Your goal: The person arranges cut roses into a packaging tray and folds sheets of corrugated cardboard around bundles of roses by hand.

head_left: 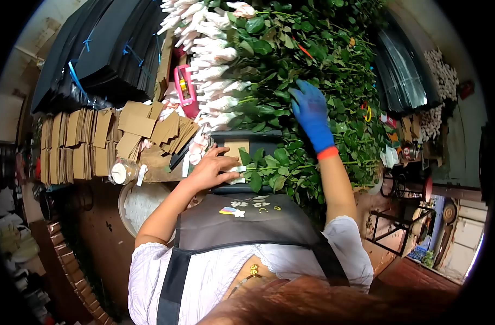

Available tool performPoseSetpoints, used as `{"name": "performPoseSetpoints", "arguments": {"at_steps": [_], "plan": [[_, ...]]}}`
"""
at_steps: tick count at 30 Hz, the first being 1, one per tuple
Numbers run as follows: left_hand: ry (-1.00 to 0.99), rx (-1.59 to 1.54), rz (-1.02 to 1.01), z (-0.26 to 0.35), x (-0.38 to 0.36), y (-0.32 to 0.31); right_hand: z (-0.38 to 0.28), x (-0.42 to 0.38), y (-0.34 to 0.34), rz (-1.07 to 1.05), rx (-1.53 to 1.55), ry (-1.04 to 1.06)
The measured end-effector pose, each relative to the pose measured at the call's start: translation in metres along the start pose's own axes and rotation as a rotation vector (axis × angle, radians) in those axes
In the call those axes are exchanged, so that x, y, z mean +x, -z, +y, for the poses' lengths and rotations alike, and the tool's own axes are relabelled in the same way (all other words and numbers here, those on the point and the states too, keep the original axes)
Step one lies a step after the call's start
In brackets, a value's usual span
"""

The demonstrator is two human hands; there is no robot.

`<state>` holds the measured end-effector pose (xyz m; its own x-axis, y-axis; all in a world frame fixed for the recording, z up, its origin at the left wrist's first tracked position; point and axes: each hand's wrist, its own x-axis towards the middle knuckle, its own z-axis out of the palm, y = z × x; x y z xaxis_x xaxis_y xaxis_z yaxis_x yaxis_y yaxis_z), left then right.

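the bare left hand (212,169) spread its fingers beside cardboard (236,147). over leafy rose stems (277,59), the blue-gloved right hand (311,108) had fingers of unclear grip.

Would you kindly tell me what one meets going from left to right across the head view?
Stacked cardboard pieces → clear plastic container → bare left hand → blue-gloved right hand → dark, glossy bundle.

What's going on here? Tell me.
Someone in a dark apron is handling leafy stems. The bare left hand rests beside a cardboard piece at the near stems' white-wrapped ends. The blue-gloved right hand is at the leaves of a larger pile, with white-wrapped heads lining its left edge.
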<state>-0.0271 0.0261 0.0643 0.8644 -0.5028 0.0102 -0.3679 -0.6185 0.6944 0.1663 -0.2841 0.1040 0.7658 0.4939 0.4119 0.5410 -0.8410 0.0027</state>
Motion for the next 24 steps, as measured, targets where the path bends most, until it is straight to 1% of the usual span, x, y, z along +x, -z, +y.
{"name": "performPoseSetpoints", "arguments": {"at_steps": [2,5,6,7,8,9,10,13,14,17,18,19,21,23,24], "plan": [[0.011,0.030,0.090,-0.007,-0.002,-0.016,-0.010,0.019,-0.024,-0.185,-0.247,-0.031],[-0.024,0.111,0.256,0.000,-0.002,-0.025,-0.003,0.030,-0.031,-0.277,-0.182,-0.044],[-0.036,0.096,0.268,-0.002,-0.002,-0.025,0.000,0.034,-0.014,-0.329,-0.118,-0.042],[-0.049,0.080,0.278,-0.001,-0.002,-0.022,0.012,0.027,-0.012,-0.223,-0.019,-0.034],[-0.021,0.035,0.265,0.001,-0.003,-0.020,0.029,0.019,-0.011,-0.113,0.077,-0.025],[0.008,-0.014,0.255,0.006,-0.002,-0.017,0.034,0.016,-0.003,-0.005,0.172,-0.012],[-0.018,-0.027,0.267,0.000,-0.003,-0.023,0.037,0.010,0.004,0.070,0.203,-0.044],[0.000,-0.083,0.237,0.004,-0.002,-0.021,0.039,0.004,0.011,-0.047,0.231,0.064],[0.009,-0.134,0.227,0.007,-0.001,-0.017,0.031,-0.002,0.006,-0.057,0.165,0.051],[-0.053,-0.152,0.252,0.002,0.001,-0.022,0.002,0.008,0.028,0.018,0.179,0.035],[-0.034,-0.145,0.235,0.003,0.000,-0.021,0.001,0.005,0.021,0.091,0.204,0.066],[-0.017,-0.159,0.225,0.005,0.001,-0.020,0.000,0.005,0.012,0.043,0.151,0.069],[0.012,-0.183,0.196,0.009,0.002,-0.016,-0.005,0.002,-0.006,-0.059,-0.059,0.063],[-0.009,-0.161,0.186,0.005,0.002,-0.017,0.003,0.003,-0.031,-0.027,-0.053,0.114],[-0.017,-0.149,0.190,0.005,0.002,-0.018,0.000,0.008,-0.021,-0.183,-0.071,0.050]]}}
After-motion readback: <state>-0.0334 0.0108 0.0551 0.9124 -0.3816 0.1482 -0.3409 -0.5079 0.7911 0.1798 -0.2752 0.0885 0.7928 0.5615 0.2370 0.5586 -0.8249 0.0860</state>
